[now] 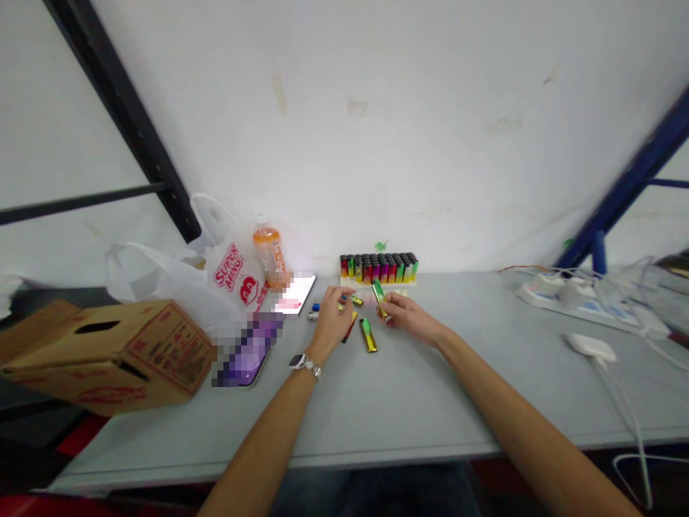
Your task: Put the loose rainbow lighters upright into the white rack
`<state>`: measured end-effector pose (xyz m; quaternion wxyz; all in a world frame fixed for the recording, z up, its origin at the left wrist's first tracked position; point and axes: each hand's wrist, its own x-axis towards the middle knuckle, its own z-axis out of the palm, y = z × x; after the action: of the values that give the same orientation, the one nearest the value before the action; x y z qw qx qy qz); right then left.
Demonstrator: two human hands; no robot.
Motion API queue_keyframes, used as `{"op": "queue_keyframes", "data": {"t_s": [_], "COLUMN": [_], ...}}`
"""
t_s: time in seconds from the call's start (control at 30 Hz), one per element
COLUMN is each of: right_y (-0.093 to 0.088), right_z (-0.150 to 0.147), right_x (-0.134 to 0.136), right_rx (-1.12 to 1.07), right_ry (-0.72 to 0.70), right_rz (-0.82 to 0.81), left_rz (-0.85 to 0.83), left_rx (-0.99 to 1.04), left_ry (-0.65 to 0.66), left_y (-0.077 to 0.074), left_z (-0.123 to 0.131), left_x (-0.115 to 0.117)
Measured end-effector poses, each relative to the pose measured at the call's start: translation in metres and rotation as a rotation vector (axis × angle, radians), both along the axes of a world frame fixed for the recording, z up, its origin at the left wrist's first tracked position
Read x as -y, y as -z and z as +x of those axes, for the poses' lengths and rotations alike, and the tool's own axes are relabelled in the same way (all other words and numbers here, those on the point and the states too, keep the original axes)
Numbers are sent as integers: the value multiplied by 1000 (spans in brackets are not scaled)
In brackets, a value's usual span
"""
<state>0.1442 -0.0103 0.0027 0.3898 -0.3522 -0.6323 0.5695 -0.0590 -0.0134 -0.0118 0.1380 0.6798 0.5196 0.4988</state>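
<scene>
My right hand (406, 314) pinches a green and gold lighter (379, 293) between thumb and fingers, tilted in front of the lighter rack. My left hand (332, 316) hovers low over several loose lighters, its fingers curved and apart. Near its fingertips lies a yellow lighter (356, 301); a red one (349, 329) is partly hidden beside the palm. Between my hands, a green and gold lighter (369, 336) lies on the table. Against the wall, many lighters (383, 269) with black tops stand upright in rows in a pale tray (401, 283).
On the left are a cardboard box (166, 352), a white plastic bag (161, 269), an orange drink bottle (269, 251), a purple-screened phone (252, 352) and a bright-screened phone (297, 293). A power strip (586, 301) with cables and a white charger (592, 347) lie on the right.
</scene>
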Motion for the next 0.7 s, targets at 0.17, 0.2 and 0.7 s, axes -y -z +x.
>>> {"op": "queue_keyframes", "data": {"t_s": [0.17,0.2,0.7], "right_y": [1,2,19], "right_z": [-16,-19,-18], "right_x": [17,18,10], "right_rx": [-231,-231,116], "right_ry": [9,35,400], "right_rz": [-295,-332,89], "left_rz": [2,8,17], "left_rx": [-29,-35,-54], "left_ry": [27,34,62], "left_y": [2,2,2], "left_z": [4,4,6], "left_x": [3,3,4]}}
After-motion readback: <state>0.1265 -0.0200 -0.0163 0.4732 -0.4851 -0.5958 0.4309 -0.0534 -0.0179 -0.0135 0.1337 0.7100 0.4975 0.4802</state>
